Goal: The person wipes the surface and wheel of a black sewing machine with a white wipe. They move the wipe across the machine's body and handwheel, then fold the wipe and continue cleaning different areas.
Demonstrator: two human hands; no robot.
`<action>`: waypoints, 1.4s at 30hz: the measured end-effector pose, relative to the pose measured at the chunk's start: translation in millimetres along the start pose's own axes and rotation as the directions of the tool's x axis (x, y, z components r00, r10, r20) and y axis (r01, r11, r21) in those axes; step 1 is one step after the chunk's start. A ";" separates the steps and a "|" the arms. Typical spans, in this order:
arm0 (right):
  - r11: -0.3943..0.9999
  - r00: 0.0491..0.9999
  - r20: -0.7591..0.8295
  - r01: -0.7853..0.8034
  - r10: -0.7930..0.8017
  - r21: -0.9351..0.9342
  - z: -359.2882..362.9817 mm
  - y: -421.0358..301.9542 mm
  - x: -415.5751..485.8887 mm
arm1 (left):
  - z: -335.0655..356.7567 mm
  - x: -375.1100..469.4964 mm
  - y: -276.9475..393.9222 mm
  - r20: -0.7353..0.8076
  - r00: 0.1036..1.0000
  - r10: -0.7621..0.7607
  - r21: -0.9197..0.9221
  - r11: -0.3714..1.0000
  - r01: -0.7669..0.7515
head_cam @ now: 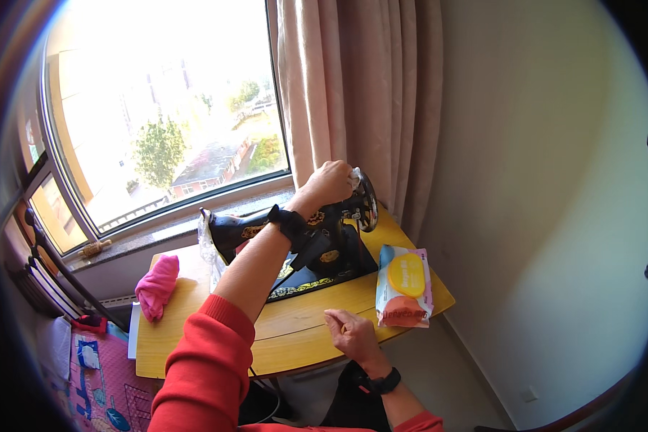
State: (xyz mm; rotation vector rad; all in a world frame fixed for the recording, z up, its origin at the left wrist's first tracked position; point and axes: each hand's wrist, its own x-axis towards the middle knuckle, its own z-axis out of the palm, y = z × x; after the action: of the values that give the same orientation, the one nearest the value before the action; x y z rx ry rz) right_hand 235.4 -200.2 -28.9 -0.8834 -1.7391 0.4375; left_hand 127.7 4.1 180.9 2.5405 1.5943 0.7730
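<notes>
A black sewing machine (329,254) with gold decoration stands on a yellow wooden table (297,329). My left hand (328,183) reaches over its arm to the handwheel (368,202) end, holding a crumpled white wipe (355,175) there. Clear plastic (209,245) hangs over the machine's left end. My right hand (351,335) is loosely closed above the table's front edge, with nothing visible in it. To its right lies a pack of wet wipes (405,286) with a yellow lid. A folded pink cloth (157,286) rests at the table's left side. Both wrists wear black bands.
A window (167,119) with a stone sill (162,235) is behind the table. Beige curtains (367,97) hang behind the handwheel. A wall (518,189) stands to the right. Dark chair rails and a pink patterned fabric (113,383) are at left; a black cable runs below the table.
</notes>
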 end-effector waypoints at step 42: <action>1.000 1.000 -0.015 0.008 -0.009 -0.022 -1.5 -2.2 1.4 | -1.6 -11.7 2.8 -0.009 0.999 0.043 -0.006 0.999 -0.043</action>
State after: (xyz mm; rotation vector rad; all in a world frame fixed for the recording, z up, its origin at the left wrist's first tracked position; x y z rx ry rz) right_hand 235.8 -200.8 -26.0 -0.8922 -1.7362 0.4061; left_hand 125.3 -7.6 178.6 2.5788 1.5415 0.7939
